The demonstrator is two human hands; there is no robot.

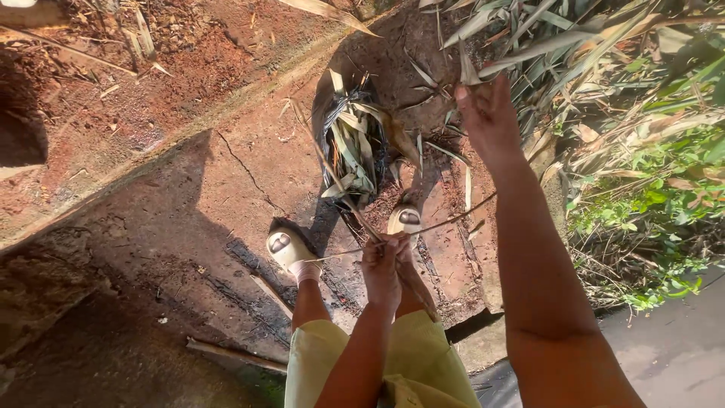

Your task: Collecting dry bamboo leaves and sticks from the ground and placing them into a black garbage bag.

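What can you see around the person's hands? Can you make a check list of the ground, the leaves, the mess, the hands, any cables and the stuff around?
Surface: cracked concrete slab, dirty, partly in shadow.
Job's things: a dry leaf pinched in the right hand; thin leaf strips gripped in the left hand; a black bag stuffed with dry leaves ahead of the feet.
Clutter: loose dry leaf scraps and reddish soil on the slab.
Hands: both closed, the right raised, the left low by the knees.
Cables: nothing seen.
Surroundings: a leafy plant, green weeds, pale sandals.
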